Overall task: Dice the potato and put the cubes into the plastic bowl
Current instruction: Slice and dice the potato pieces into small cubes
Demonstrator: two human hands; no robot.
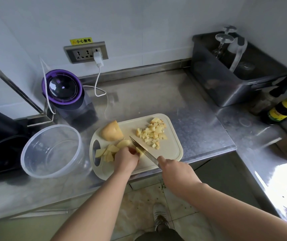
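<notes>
Now | left fingers [130, 151] curled on potato strip [140, 152]; right fingers [162, 160] grip knife [140, 146] | blade on strip

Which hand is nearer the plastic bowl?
Left. The left hand holds a potato piece on the cutting board, just right of the plastic bowl; the right hand grips the knife farther right.

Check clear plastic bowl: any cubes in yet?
Empty. The clear round plastic bowl shows only its bare bottom; the yellow diced potato cubes sit on the cream cutting board.
</notes>
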